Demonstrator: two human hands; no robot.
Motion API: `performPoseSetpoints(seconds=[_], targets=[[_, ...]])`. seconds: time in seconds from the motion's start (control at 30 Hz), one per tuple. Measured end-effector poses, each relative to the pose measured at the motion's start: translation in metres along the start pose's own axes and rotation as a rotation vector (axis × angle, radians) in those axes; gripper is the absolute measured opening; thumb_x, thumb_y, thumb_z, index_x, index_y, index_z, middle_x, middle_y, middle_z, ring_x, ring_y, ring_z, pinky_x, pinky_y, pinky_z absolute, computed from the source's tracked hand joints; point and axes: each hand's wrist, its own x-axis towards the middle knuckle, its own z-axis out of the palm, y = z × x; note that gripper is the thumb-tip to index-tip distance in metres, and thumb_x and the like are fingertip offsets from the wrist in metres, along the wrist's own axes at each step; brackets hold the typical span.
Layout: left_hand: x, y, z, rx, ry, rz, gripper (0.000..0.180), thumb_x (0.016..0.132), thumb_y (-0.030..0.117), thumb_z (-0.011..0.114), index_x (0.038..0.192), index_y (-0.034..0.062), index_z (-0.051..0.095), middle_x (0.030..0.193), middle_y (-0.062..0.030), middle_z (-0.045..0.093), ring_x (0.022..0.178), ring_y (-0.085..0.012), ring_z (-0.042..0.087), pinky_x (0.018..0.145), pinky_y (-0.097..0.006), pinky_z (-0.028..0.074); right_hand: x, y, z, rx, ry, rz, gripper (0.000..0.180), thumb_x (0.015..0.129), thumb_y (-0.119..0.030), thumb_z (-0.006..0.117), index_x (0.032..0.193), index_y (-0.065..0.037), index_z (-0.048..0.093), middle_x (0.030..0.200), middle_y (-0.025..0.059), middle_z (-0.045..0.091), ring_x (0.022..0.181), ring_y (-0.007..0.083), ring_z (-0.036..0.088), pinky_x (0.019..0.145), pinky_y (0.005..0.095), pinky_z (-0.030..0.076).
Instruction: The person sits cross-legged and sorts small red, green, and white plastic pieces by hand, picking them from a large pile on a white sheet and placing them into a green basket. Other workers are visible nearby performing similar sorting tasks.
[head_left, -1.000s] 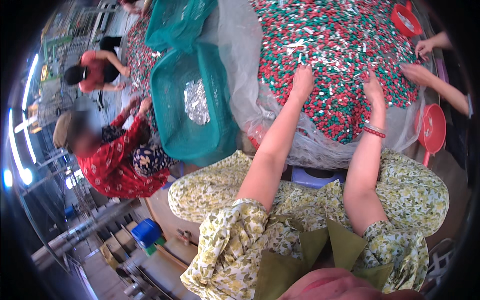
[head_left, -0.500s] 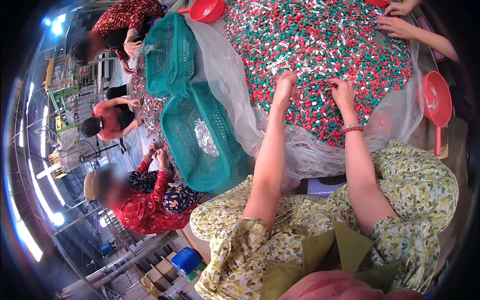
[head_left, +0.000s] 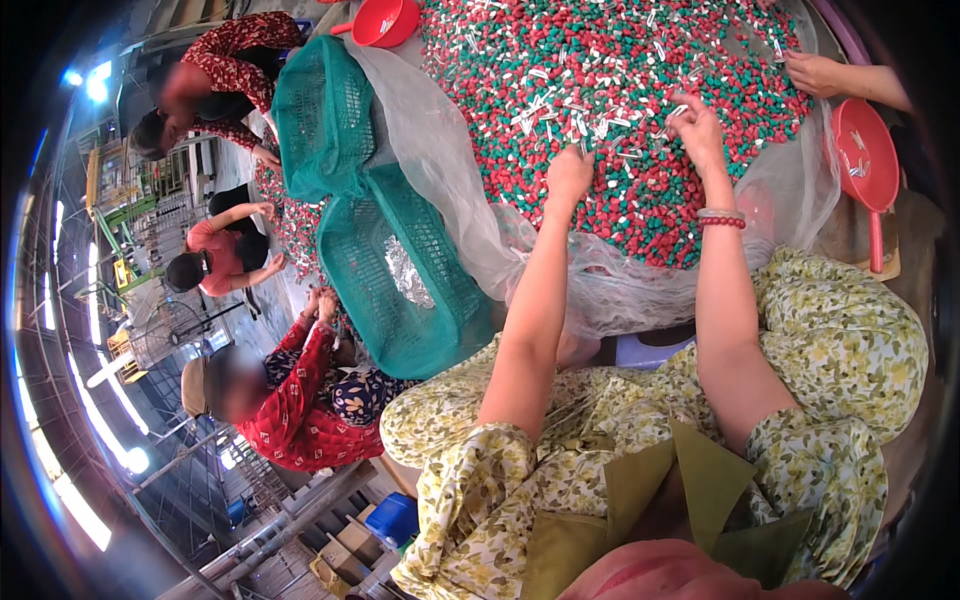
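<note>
A broad heap of small red, green and white pieces (head_left: 640,215) spreads before me, with thin white strips (head_left: 535,112) scattered over it. My left hand (head_left: 569,174) is low over the pile, its fingers drawn together beside a cluster of white strips. What sits in those fingertips, if anything, is too small to name. Farther up and to the right, my right hand (head_left: 700,132) has its fingers curled toward the thumb, just above the pieces. Something pale shows near these fingertips, but I cannot make it out. A red beaded bracelet (head_left: 722,220) circles the right wrist.
Translucent sheeting (head_left: 430,120) edges the heap. Two green mesh baskets (head_left: 345,240) stand at left, the nearer holding crumpled silvery material (head_left: 405,272). Red handled pans lie at right (head_left: 866,150) and far left (head_left: 385,20). A co-worker's hand (head_left: 815,74) reaches in from the right; others work at left.
My right hand has moved farther out over the heap, away from me. The left hand stays close to the white strips. At right, only one co-worker's hand now shows, where two did before.
</note>
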Motion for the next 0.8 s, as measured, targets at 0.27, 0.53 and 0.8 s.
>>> performPoseSetpoints(seconds=[0.27, 0.53, 0.8], targets=[[-0.058, 0.01, -0.082, -1.646, -0.365, 0.395, 0.023, 0.077, 0.027, 0.042, 0.071, 0.0059, 0.035, 0.066, -0.0051, 0.033, 0.056, -0.0144, 0.033, 0.044, -0.023, 0.028, -0.012, 0.031, 0.019, 0.237, -0.114, 0.237, 0.015, 0.075, -0.008, 0.052, 0.088, -0.001, 0.051, 0.064, 0.0048, 0.055, 0.053, 0.011, 0.051, 0.049, 0.025, 0.04], [-0.018, 0.074, -0.091, -1.061, -0.396, 0.135, 0.028, 0.082, 0.034, 0.06, 0.093, 0.0074, 0.06, 0.056, 0.0011, 0.044, 0.043, -0.0082, 0.036, 0.036, -0.019, 0.027, -0.004, 0.03, 0.027, -0.765, -0.123, 0.159, 0.056, 0.075, -0.04, 0.066, 0.107, 0.004, 0.055, 0.108, 0.0236, 0.058, 0.101, 0.0353, 0.057, 0.085, 0.044, 0.046], [0.027, 0.045, 0.022, 0.646, 0.022, 0.332, 0.033, 0.073, 0.032, 0.07, 0.086, 0.0029, 0.063, 0.082, -0.0164, 0.065, 0.079, -0.0297, 0.065, 0.067, -0.038, 0.053, 0.001, 0.04, 0.028, -0.287, -0.238, 0.2, 0.018, 0.071, -0.017, 0.071, 0.076, -0.001, 0.065, 0.076, 0.0084, 0.064, 0.076, 0.0197, 0.06, 0.071, 0.0331, 0.046]])
